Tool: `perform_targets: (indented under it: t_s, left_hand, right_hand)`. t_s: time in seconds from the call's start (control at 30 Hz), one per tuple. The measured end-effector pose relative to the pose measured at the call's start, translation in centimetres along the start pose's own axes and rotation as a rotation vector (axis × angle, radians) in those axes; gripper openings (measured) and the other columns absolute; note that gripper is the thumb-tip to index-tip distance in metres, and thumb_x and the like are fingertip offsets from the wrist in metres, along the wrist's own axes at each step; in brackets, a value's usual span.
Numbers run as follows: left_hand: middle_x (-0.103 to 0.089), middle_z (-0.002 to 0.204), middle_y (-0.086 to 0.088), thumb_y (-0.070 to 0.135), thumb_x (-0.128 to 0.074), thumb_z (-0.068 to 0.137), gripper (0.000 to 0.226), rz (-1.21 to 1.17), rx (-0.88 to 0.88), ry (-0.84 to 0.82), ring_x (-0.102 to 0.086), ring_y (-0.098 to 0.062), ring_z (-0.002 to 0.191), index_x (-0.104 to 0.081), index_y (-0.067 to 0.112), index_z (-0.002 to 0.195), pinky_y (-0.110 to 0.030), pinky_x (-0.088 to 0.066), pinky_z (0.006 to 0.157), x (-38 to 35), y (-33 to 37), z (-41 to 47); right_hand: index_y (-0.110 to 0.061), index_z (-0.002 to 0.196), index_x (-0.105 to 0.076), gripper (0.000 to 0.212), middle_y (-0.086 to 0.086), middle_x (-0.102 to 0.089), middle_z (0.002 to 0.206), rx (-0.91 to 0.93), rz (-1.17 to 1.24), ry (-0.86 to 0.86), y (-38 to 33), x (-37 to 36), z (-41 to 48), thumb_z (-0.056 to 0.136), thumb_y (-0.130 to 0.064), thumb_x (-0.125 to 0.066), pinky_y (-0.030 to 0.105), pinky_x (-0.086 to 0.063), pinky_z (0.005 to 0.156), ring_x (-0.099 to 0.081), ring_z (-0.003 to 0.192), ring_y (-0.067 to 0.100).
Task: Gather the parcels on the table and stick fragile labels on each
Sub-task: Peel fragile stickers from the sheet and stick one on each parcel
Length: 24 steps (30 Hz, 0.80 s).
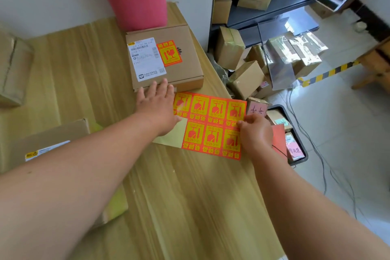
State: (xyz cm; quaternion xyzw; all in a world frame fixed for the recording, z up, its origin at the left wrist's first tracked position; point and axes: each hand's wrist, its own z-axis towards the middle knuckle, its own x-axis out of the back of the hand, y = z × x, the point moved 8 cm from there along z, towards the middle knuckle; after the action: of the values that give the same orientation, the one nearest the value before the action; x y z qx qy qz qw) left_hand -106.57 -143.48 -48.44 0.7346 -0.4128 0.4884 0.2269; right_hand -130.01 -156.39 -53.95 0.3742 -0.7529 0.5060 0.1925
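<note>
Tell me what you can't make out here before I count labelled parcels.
Head view only:
- near parcel: left forearm and the frame edge hide most of its top; fragile label unconfirmed.
- far-left parcel: cut by the frame edge.
- label sheet: left hand covers its left end, right hand pinches the right edge, hiding whether a label is lifting.
- shipping label print: too small.

The label sheet (211, 129) lies between your left hand (158, 103) and right hand (256, 133). Just beyond the left hand sits a parcel (181, 72), a bin (137, 4) behind it.
</note>
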Motion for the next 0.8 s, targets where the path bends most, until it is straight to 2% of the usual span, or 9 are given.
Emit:
perform_targets:
  t_s: [0.1, 0.17, 0.3, 0.43, 0.57, 0.67, 0.8]
  left_hand:
    - [0.013, 0.160, -0.004, 0.057, -0.042, 0.093, 0.086, -0.004, 0.016, -0.036, 0.009, -0.025, 0.147, 0.004, 0.016, 0.152, -0.049, 0.000, 0.118, 0.2, -0.1, -0.3]
    - [0.012, 0.160, -0.004, 0.057, -0.042, 0.093, 0.085, -0.011, 0.025, -0.055, 0.009, -0.026, 0.147, 0.003, 0.016, 0.153, -0.050, -0.001, 0.118, 0.3, -0.1, -0.8]
    - [0.012, 0.160, -0.004, 0.054, -0.044, 0.094, 0.083, -0.025, -0.013, -0.067, 0.009, -0.026, 0.147, 0.002, 0.018, 0.153, -0.050, -0.004, 0.117, -0.1, -0.1, -2.2]
    - [0.014, 0.160, -0.003, 0.050, -0.042, 0.096, 0.079, -0.013, -0.074, -0.060, 0.008, -0.025, 0.148, 0.003, 0.019, 0.153, -0.049, -0.005, 0.118, -0.4, -0.3, -2.1]
    - [0.020, 0.159, -0.002, 0.049, -0.042, 0.096, 0.079, -0.005, -0.114, -0.053, 0.008, -0.024, 0.148, 0.004, 0.020, 0.153, -0.048, -0.006, 0.118, -0.9, -0.1, -0.9]
    - [0.018, 0.159, -0.003, 0.051, -0.043, 0.095, 0.080, -0.014, -0.137, -0.006, 0.003, -0.024, 0.148, 0.002, 0.020, 0.153, -0.047, -0.012, 0.117, -1.1, 0.9, -0.4]
    - [0.014, 0.160, -0.002, 0.053, -0.041, 0.095, 0.078, -0.030, -0.135, 0.015, -0.005, -0.027, 0.147, -0.001, 0.020, 0.153, -0.048, -0.018, 0.114, -0.5, 1.8, -0.1]
  right_hand:
    - [-0.020, 0.088, -0.066, 0.007, 0.000, -0.066, 0.091, -0.009, 0.072, 0.099, 0.9, 2.6, -1.3, 0.091, -0.021, -0.060, 0.031, -0.045, 0.067, -0.057, 0.077, 0.015]
    - [-0.017, 0.094, -0.066, 0.011, 0.000, -0.065, 0.094, 0.030, 0.050, 0.100, 0.7, 3.5, -2.0, 0.093, -0.024, -0.057, 0.029, -0.040, 0.066, -0.056, 0.078, 0.014]
    - [-0.013, 0.119, -0.053, 0.041, 0.006, -0.060, 0.112, -0.014, 0.006, -0.013, 0.5, 2.7, -2.5, 0.091, -0.044, -0.057, 0.035, -0.046, 0.078, -0.057, 0.093, 0.021]
    - [-0.012, 0.110, -0.051, 0.053, 0.003, -0.064, 0.097, -0.063, -0.076, -0.135, 0.0, 0.0, -1.7, 0.083, -0.056, -0.063, 0.035, -0.050, 0.069, -0.063, 0.081, 0.019]
    - [-0.021, 0.096, -0.059, 0.032, -0.002, -0.069, 0.077, -0.036, -0.089, -0.139, -0.1, -1.5, -1.2, 0.081, -0.047, -0.070, 0.037, -0.056, 0.071, -0.068, 0.069, 0.016]
    - [-0.024, 0.092, -0.061, 0.018, -0.002, -0.068, 0.084, 0.026, -0.068, -0.049, -0.3, -1.1, -0.8, 0.085, -0.040, -0.067, 0.036, -0.054, 0.074, -0.067, 0.076, 0.020]
    - [-0.022, 0.085, -0.061, 0.004, 0.002, -0.067, 0.085, 0.014, 0.055, 0.082, 0.2, 0.6, -0.6, 0.085, -0.026, -0.061, 0.045, -0.056, 0.076, -0.066, 0.079, 0.026]
